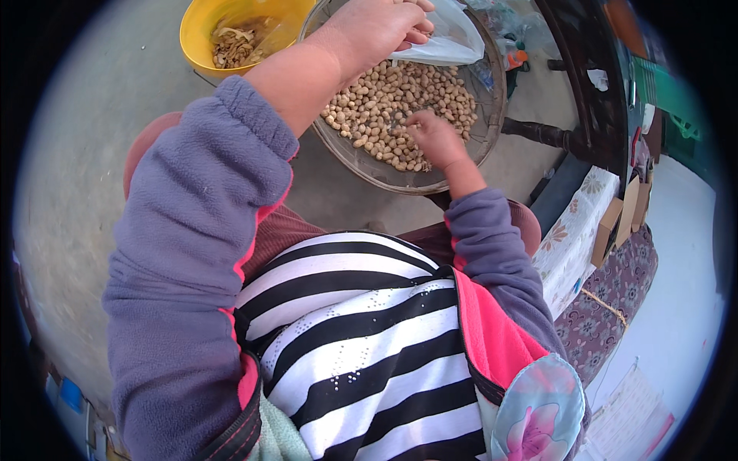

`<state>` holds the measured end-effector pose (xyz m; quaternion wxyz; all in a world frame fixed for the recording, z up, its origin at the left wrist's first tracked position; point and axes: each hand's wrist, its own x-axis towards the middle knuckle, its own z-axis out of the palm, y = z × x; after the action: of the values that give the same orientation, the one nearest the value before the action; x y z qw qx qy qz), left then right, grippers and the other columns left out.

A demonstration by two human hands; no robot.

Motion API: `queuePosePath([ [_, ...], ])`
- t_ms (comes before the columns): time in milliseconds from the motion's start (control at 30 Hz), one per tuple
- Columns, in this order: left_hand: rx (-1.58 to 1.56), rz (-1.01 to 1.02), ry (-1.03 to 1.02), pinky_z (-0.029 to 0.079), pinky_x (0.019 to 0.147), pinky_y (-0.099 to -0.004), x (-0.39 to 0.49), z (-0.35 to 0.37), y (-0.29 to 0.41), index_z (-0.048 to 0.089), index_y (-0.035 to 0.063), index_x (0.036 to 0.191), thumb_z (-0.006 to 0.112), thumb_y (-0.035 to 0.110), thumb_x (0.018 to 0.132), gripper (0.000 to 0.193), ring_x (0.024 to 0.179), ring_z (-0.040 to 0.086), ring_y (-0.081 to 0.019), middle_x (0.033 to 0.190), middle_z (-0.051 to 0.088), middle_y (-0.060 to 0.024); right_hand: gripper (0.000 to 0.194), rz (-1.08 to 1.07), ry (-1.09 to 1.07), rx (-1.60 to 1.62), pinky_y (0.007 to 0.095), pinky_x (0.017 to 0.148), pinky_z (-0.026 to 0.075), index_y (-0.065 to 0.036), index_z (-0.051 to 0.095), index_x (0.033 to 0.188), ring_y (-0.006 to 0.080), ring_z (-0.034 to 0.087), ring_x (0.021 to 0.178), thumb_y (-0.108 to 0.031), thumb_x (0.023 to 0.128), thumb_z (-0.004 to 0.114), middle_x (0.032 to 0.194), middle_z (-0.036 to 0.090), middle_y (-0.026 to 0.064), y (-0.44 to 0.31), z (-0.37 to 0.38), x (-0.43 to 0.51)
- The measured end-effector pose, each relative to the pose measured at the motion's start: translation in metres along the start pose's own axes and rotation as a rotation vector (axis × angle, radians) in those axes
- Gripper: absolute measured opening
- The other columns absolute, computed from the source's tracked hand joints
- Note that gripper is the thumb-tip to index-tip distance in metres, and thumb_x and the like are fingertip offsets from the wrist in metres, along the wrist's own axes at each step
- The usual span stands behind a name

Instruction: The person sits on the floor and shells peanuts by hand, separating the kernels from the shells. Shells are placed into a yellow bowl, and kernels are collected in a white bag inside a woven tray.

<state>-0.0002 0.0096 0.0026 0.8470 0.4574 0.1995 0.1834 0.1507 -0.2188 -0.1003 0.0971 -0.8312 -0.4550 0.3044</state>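
Note:
Whole unshelled peanuts (398,109) lie spread over a round, shallow tray (398,183) in front of my knees. My left hand (387,27) is stretched over the far side of the tray, above the mouth of a whitish plastic bag (458,40). Its fingers are bent and point right; the palm is hidden, so what it may hold does not show. Low over the peanuts, at the tray's right, my right hand (436,137) has its fingertips drawn in near the shells. It is blurred, and nothing can be made out between the fingers.
Left of the tray stands a yellow basin (196,43) with peanut shells (239,46) inside. Dark wooden furniture (594,86) rises at the right. A bottle with an orange cap (517,57) lies near the tray's right rim. Open cardboard boxes (611,225) stand farther right.

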Motion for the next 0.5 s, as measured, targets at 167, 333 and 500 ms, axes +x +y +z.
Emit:
queuePosePath([
  [167, 0.121, 0.055, -0.043, 0.048, 0.069, -0.0238, 0.003, 0.000, -0.003, 0.060, 0.0024, 0.108, 0.047, 0.019, 0.096, 0.024, 0.079, 0.061, -0.0106, 0.092, 0.065, -0.0050, 0.021, 0.082, -0.126, -0.213, 0.0455, 0.077, 0.053, -0.013, 0.065, 0.099, 0.0348, 0.067, 0.087, -0.029, 0.086, 0.064, 0.091, 0.070, 0.0147, -0.022, 0.006, -0.017],
  [333, 0.155, -0.015, -0.010, 0.048, 0.069, -0.0238, -0.001, 0.004, -0.005, 0.060, 0.0022, 0.109, 0.048, 0.018, 0.096, 0.024, 0.079, 0.060, -0.0102, 0.092, 0.064, -0.0039, 0.022, 0.139, 0.078, -0.237, 0.0439, 0.076, 0.052, -0.013, 0.065, 0.101, 0.0345, 0.066, 0.084, -0.029, 0.087, 0.063, 0.087, 0.069, 0.0161, 0.007, -0.002, -0.013],
  [500, 0.061, -0.023, -0.012, 0.049, 0.070, -0.0241, 0.000, 0.001, -0.010, 0.058, 0.0015, 0.113, 0.048, 0.016, 0.096, 0.025, 0.081, 0.061, -0.0104, 0.098, 0.067, -0.0054, 0.023, 0.084, 0.031, -0.165, 0.0451, 0.079, 0.052, -0.014, 0.064, 0.106, 0.0351, 0.067, 0.090, -0.027, 0.087, 0.061, 0.094, 0.070, 0.0161, -0.009, 0.000, -0.011],
])
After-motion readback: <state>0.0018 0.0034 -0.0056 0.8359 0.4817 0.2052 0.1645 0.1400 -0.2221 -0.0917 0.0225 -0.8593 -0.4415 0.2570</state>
